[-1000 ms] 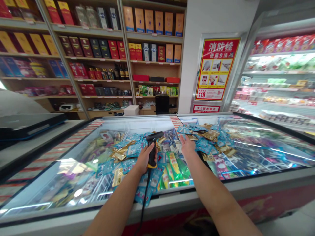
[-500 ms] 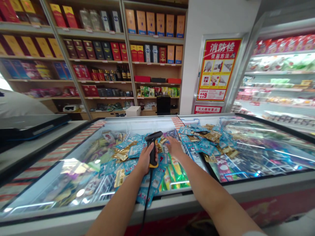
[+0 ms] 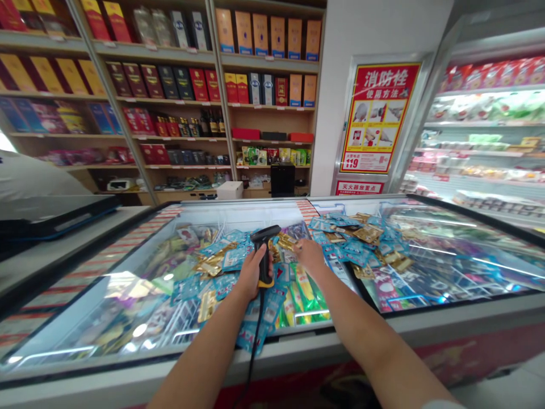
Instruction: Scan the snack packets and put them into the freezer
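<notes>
My left hand (image 3: 254, 270) is wrapped round the grip of a black and yellow barcode scanner (image 3: 264, 255), its head pointing away from me and its cord hanging down over the freezer's front. To its right, my right hand (image 3: 310, 257) pinches the near end of a shiny gold packet (image 3: 288, 242). Blue and gold packets (image 3: 238, 255) lie in a loose pile on the glass around the scanner. A second pile of blue and gold packets (image 3: 357, 238) lies to the right of my right hand.
Chest freezers with glass tops (image 3: 140, 318) span the front, frozen goods showing through. A black device (image 3: 63, 221) stands at the left. Behind are shelves of boxed goods (image 3: 170, 85), a red fire-hydrant poster (image 3: 378, 119) and a chilled display (image 3: 489, 136).
My right hand, earlier reaching with fingers apart, has closed on a gold packet and lifted it slightly. My left hand keeps the scanner in nearly the same place.
</notes>
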Demonstrator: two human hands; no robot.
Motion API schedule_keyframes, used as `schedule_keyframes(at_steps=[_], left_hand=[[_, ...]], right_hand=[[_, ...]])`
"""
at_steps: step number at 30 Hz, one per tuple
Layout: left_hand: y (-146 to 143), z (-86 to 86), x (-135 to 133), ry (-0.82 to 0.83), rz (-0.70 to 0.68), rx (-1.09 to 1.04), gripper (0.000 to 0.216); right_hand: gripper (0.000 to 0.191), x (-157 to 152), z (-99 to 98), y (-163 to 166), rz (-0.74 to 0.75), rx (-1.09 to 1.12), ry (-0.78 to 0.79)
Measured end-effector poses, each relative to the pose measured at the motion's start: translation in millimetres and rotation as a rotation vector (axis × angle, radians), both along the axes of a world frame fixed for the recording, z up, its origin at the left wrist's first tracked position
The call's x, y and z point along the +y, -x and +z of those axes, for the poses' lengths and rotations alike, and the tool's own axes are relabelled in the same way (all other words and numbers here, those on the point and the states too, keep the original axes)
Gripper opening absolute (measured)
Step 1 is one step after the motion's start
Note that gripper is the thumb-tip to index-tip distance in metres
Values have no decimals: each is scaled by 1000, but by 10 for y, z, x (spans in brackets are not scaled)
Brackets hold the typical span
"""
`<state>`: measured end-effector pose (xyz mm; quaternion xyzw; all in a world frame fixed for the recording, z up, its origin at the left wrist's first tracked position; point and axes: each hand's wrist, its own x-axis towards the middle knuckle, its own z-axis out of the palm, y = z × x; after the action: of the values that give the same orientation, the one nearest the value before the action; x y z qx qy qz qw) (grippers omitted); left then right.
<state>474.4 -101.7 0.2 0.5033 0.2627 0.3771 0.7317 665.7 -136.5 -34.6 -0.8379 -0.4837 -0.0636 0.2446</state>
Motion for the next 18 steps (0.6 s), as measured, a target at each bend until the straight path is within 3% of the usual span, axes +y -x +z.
schedule_keyframes(at_steps=[4,8,13,18], left_hand=[[-7,-23,18,-3,-5,3,51],[-13,-67,45,-16,-15,22,51],[-15,-72,40,-27,-16,34,51],[-18,-84,43,-73,-55,68,51]], right_hand=[[44,35,-100,-117,-24,44,-28],[48,90,-150,-143,-14,115,-41],[61,121,-164,-151,-21,225,-233],[46,120,-158,-170,-5,323,-300]])
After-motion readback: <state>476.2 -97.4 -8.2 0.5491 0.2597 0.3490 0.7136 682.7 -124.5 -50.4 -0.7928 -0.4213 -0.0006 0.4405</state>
